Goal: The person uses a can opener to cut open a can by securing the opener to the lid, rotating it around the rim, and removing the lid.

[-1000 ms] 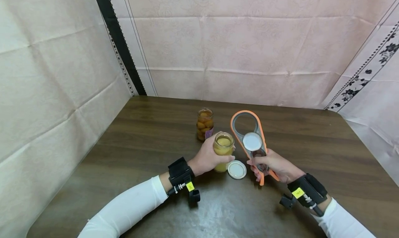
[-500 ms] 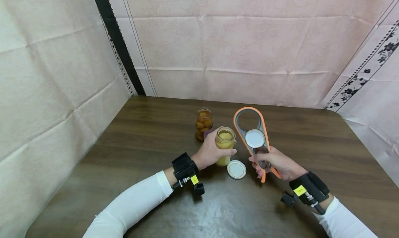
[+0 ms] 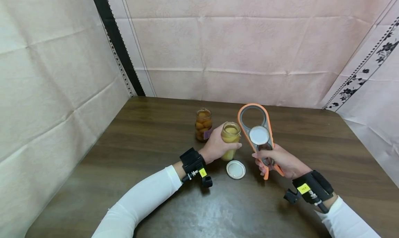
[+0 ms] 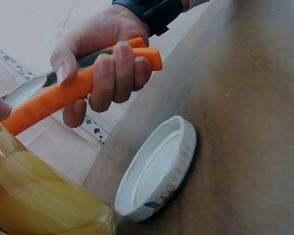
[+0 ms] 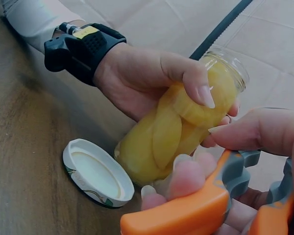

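My left hand [image 3: 216, 145] grips an open glass jar of pale yellow fruit pieces [image 5: 161, 127], thumb on the near side. The jar stands roughly upright in the head view; whether its base touches the table I cannot tell. My right hand [image 3: 282, 161] holds an orange and grey jar opener [image 3: 270, 129] by its handles, just right of the jar. A white lid [image 3: 259, 135] sits in the opener's middle opening. Another white lid [image 4: 159, 171] lies on the table, inside face up, close to the jar's base.
Behind my left hand stands an open jar of brownish-orange fruit [image 3: 203, 123] with a purple label. The dark wooden table [image 3: 149, 134] meets pale cloth walls [image 3: 218, 51] at the back and left.
My left hand and the yellow-fruit jar have moved away from me and slightly right. My right hand with the opener has shifted the same way. The lid on the table has stayed put.
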{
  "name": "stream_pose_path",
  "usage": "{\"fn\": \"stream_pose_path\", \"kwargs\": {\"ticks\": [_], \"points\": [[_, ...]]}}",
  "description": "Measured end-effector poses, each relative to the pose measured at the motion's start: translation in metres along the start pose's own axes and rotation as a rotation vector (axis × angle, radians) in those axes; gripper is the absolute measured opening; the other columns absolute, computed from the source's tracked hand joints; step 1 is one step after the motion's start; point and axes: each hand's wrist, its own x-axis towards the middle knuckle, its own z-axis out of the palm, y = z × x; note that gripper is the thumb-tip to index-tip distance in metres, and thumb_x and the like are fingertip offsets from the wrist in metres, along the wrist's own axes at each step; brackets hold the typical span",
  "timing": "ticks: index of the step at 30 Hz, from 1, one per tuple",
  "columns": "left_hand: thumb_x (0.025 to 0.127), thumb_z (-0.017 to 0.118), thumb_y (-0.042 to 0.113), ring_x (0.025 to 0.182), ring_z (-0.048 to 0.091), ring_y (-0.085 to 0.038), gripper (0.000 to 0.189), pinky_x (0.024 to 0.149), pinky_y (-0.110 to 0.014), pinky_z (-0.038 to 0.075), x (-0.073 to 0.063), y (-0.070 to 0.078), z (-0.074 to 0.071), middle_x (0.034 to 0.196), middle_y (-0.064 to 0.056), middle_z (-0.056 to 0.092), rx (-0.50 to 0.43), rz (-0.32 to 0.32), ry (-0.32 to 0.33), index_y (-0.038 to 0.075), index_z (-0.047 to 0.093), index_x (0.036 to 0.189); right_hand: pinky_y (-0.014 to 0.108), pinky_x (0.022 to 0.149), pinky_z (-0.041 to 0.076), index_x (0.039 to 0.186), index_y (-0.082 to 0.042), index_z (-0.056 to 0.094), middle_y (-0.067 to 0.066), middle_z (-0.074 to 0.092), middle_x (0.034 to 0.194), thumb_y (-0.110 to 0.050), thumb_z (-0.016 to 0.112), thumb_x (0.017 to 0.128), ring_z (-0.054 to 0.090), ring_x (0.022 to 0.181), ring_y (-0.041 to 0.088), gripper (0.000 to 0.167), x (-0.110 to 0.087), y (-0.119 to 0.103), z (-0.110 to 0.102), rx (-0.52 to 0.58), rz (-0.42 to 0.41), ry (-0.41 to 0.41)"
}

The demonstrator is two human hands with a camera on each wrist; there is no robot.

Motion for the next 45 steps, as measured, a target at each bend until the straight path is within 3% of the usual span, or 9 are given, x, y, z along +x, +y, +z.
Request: {"fn": "stream_pose_path", "kwargs": {"ticks": [13,23,30,45], "points": [[0.082,0.082,0.009,0.101,0.066,-0.013,0.055,0.090,-0.031,0.056,0.011,-0.004,0.002,0.115,-0.008,0.069,-0.002,0.007,0.023,0.013,0.056,0.130,0.027,0.066,0.057,0.099,-0.013,0.063,-0.002,0.064,0.072,-0.008,0.046,0.106,0.063,0.066,0.013,0.019,-0.005,-0.005,-0.006,0.063,-0.037,-0.039],[0.082,0.082,0.009,0.103,0.066,-0.016,0.056,0.090,-0.032,0.055,0.019,-0.003,0.001,0.117,-0.008,0.067,0.005,-0.004,0.057,0.015,0.055,0.131,0.027,0.065,0.057,0.100,-0.011,0.061,-0.002,0.064,0.072,-0.010,0.048,0.106,0.063,0.065,0.013,0.014,-0.003,-0.006,-0.005,0.056,-0.014,-0.015],[0.082,0.082,0.008,0.103,0.065,-0.017,0.056,0.089,-0.030,0.055,0.024,-0.002,0.003,0.118,-0.011,0.067,0.009,0.022,0.058,0.012,0.055,0.132,0.028,0.066,0.057,0.099,-0.011,0.059,-0.002,0.064,0.071,-0.009,0.047,0.106,0.063,0.064,0.012,0.014,-0.002,-0.006,-0.005,0.061,-0.019,-0.026],[0.082,0.083,0.009,0.103,0.065,-0.016,0.056,0.090,-0.030,0.054,0.033,-0.010,0.003,0.118,-0.008,0.067,0.006,0.024,0.080,0.014,0.056,0.131,0.028,0.066,0.057,0.100,-0.012,0.059,-0.002,0.064,0.072,-0.011,0.049,0.106,0.063,0.064,0.013,0.012,-0.004,-0.006,-0.008,0.072,-0.017,-0.015]]}}
